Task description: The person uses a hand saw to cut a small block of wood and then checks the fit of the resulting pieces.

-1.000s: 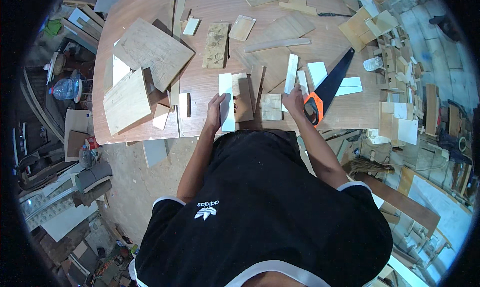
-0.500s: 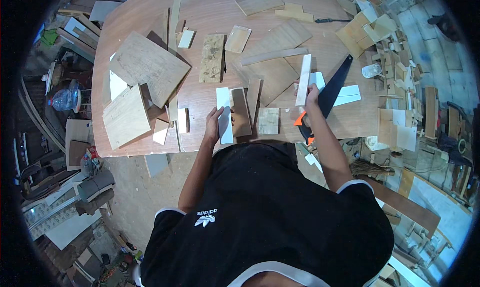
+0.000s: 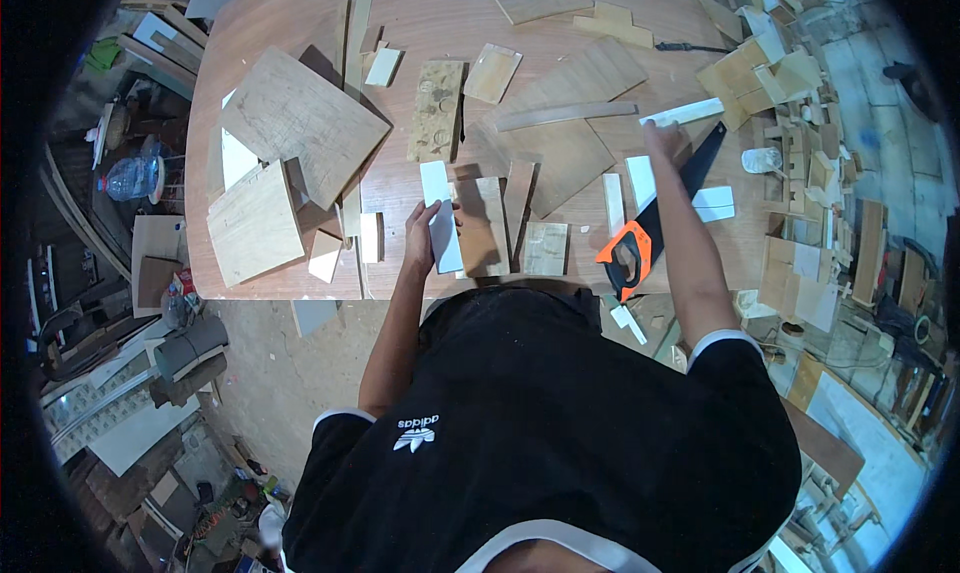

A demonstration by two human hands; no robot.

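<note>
My left hand is closed around a long white board strip near the table's front edge. Just right of it lies a brown wooden block, in shadow at its far end. My right hand reaches farther out, fingers closed at the near end of another narrow white strip; the fingertips are partly hidden. Below that forearm rests a handsaw with an orange and black handle, its dark blade pointing away. White pieces lie beside the blade: a narrow strip and a wider piece.
On the left of the brown table lie large wooden boards. A stained wood block and thin panels spread across the middle. At the right edge stand a clear plastic cup and piled offcuts.
My right hand has moved away from me and to the right, with a white strip at its fingers. A narrow white strip now shows left of the saw. My left hand keeps its strip.
</note>
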